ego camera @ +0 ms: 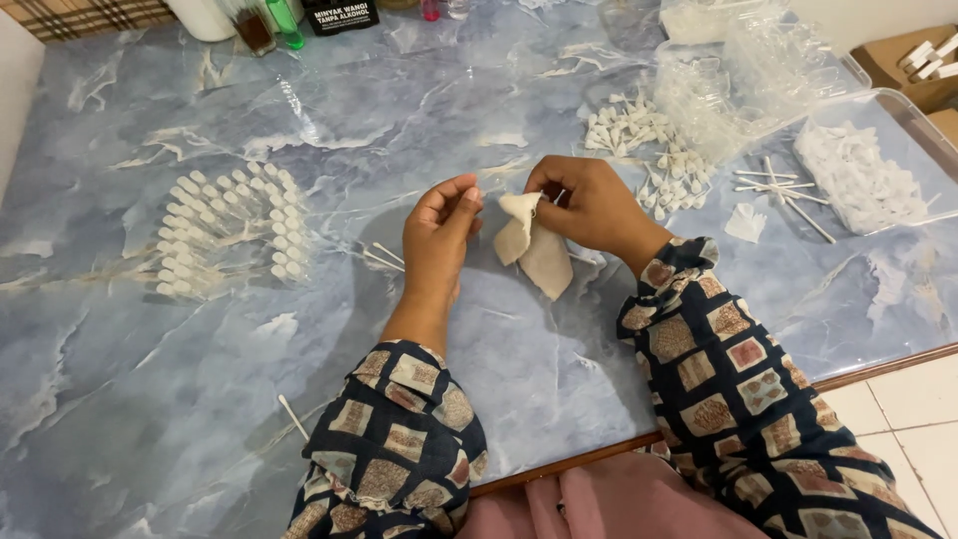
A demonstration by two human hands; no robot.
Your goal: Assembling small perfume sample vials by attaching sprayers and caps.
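Note:
My right hand [589,205] grips a beige cloth [537,250] by its top edge, and the cloth hangs down above the blue marbled table [399,110]. My left hand [442,225] is raised just left of the cloth, with thumb and fingers pinched on something small and clear that I cannot make out. The two hands are a few centimetres apart. Both sleeves are dark with a square pattern.
Rows of small clear vials with white caps [230,230] lie at the left. White caps and thin sticks [659,160] are scattered at the right, beside clear plastic trays [738,70] and a tray of white parts [858,175]. Bottles [269,25] stand at the far edge.

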